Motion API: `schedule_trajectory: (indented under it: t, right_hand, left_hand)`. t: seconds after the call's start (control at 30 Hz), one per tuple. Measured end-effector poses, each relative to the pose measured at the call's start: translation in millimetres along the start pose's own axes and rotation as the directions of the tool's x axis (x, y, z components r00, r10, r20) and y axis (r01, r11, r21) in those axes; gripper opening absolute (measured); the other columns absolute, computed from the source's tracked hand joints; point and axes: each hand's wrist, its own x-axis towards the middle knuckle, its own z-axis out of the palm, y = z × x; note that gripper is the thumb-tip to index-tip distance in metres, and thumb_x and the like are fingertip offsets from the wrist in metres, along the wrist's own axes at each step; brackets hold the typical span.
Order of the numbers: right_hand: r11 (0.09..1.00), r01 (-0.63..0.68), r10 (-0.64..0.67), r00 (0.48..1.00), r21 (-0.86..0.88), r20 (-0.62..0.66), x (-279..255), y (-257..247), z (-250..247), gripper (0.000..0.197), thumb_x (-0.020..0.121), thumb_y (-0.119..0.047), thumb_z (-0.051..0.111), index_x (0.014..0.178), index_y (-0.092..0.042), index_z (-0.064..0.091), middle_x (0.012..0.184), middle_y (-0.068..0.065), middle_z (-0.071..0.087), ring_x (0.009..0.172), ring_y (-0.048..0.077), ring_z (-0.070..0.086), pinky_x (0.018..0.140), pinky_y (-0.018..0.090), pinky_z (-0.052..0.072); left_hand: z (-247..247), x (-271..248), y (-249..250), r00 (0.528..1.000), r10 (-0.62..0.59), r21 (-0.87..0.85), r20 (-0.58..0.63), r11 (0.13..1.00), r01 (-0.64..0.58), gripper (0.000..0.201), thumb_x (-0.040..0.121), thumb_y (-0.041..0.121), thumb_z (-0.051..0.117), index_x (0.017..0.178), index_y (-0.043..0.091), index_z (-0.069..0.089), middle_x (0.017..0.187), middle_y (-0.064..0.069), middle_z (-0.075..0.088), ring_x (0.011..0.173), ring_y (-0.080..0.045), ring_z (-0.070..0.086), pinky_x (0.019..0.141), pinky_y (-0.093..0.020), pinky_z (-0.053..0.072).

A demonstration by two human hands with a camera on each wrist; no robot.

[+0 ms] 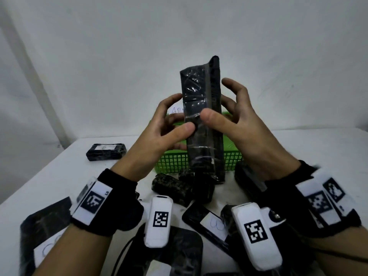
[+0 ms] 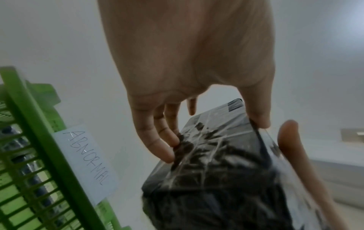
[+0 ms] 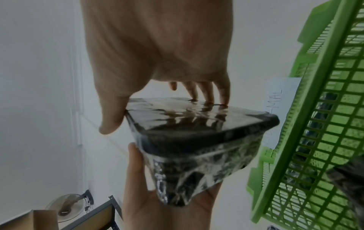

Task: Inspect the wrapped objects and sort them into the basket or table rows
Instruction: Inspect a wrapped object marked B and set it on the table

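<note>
A white counter [image 1: 298, 148] stands against a plain white wall [image 1: 99, 46]. Both hands hold a long black wrapped box [image 1: 201, 116] upright above it. The left hand [image 1: 159, 132] pinches the box's left side between thumb and fingers; the right hand [image 1: 239, 124] presses its thumb on the front, fingers curled behind. Just behind and below this grip sits a green basket [image 1: 175, 162] labelled "ABNORMAL". More wrapped parcels [image 1: 179, 188] lie under the wrists, one parcel [image 1: 106, 152] apart to the left.

Cardboard box [image 3: 29, 220], metal shelf frame [image 3: 92, 217], fan [image 3: 67, 207] by wall.
</note>
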Motion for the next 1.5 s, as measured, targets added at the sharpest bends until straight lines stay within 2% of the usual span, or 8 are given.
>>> schedule_trajectory:
  t: [0.33,0.5,0.67,0.87,1.1,1.3,1.4,1.5]
  right_hand:
    - [1.000,-0.027,0.026,0.993,0.004,0.119,-4.1,-7.1,-1.8,0.095,0.058,-0.087,0.071,0.142,-0.047,0.050,0.151,-0.006,0.053,0.139,0.018,0.051,0.111,0.057,0.043]
    - [1.000,0.000,-0.002,0.994,0.018,0.108,-5.2,-15.0,-2.9,0.069,0.077,-0.065,0.064,0.142,-0.049,0.050,0.149,-0.007,0.055,0.135,0.008,0.053,0.105,0.053,0.047]
    - [0.997,0.058,-0.058,0.998,0.043,0.013,-6.9,-13.9,2.3,0.041,0.099,-0.014,0.052,0.137,-0.029,0.058,0.103,-0.015,0.073,0.088,0.001,0.071,0.066,0.031,0.059]
    - [0.994,0.108,-0.108,0.994,0.007,-0.033,-7.5,-6.7,8.3,0.035,0.099,-0.004,0.052,0.128,-0.020,0.062,0.101,-0.007,0.073,0.090,0.009,0.073,0.077,0.037,0.062]
    - [0.991,0.123,-0.125,0.992,0.044,0.036,-9.0,-23.7,3.4,0.044,0.101,-0.046,0.050,0.139,-0.026,0.058,0.127,-0.009,0.071,0.111,0.012,0.070,0.074,0.029,0.060]
    - [0.963,0.166,-0.123,0.972,-0.211,0.201,-6.7,-10.8,6.8,0.073,0.080,-0.057,0.074,0.145,-0.054,0.043,0.147,-0.030,0.049,0.135,-0.010,0.045,0.107,0.026,0.046]
    - [0.939,0.143,-0.043,0.951,-0.313,0.306,1.1,-11.8,23.1,0.088,0.074,-0.054,0.081,0.147,-0.059,0.032,0.148,-0.031,0.046,0.126,-0.006,0.055,0.109,0.036,0.047]
    - [0.920,0.157,-0.055,0.958,-0.359,0.280,20.9,-18.4,49.9,0.071,0.077,-0.045,0.081,0.138,-0.051,0.046,0.138,-0.024,0.054,0.105,-0.001,0.068,0.089,0.021,0.053]
  left_hand:
    - [2.6,-0.2,6.0,0.966,0.241,0.243,-0.095,0.947,-0.212,0.118,0.071,0.020,0.084,0.156,0.037,0.002,0.152,0.003,0.035,0.130,-0.013,0.052,0.091,-0.043,0.058]
    - [-4.0,-1.5,6.1,0.954,0.293,0.397,-0.058,0.884,-0.248,0.112,0.073,0.007,0.085,0.153,0.039,0.012,0.153,0.011,0.030,0.130,0.000,0.046,0.090,-0.026,0.057]
    - [-5.8,0.0,2.2,0.948,0.314,0.604,0.043,0.748,-0.275,0.106,0.076,-0.001,0.077,0.157,0.028,0.016,0.152,0.011,0.029,0.136,-0.018,0.041,0.099,-0.038,0.054]
    - [-17.2,-3.3,12.6,0.934,0.332,0.767,0.129,0.564,-0.306,0.105,0.070,0.004,0.071,0.157,0.027,0.018,0.151,0.012,0.028,0.129,-0.023,0.042,0.097,-0.049,0.051]
    - [-5.6,-7.2,25.5,0.947,0.322,0.568,-0.017,0.782,-0.256,0.123,0.067,0.053,0.083,0.158,0.032,0.003,0.152,0.009,0.040,0.129,-0.011,0.053,0.093,-0.039,0.056]
    - [-28.7,-17.9,45.6,0.930,0.319,0.256,-0.182,0.929,-0.269,0.093,0.073,0.033,0.077,0.149,0.034,0.023,0.137,0.001,0.053,0.116,-0.021,0.064,0.082,-0.033,0.058]
    - [-57.6,-23.9,47.8,0.953,0.202,0.044,-0.226,0.979,-0.197,0.085,0.076,0.031,0.070,0.148,0.031,0.024,0.127,0.006,0.062,0.109,-0.024,0.068,0.078,-0.043,0.059]
    - [-101.1,-35.5,51.7,0.972,-0.014,-0.051,-0.236,0.999,0.002,0.084,0.078,0.068,0.061,0.148,0.031,0.034,0.134,0.003,0.062,0.115,-0.026,0.066,0.083,-0.049,0.058]
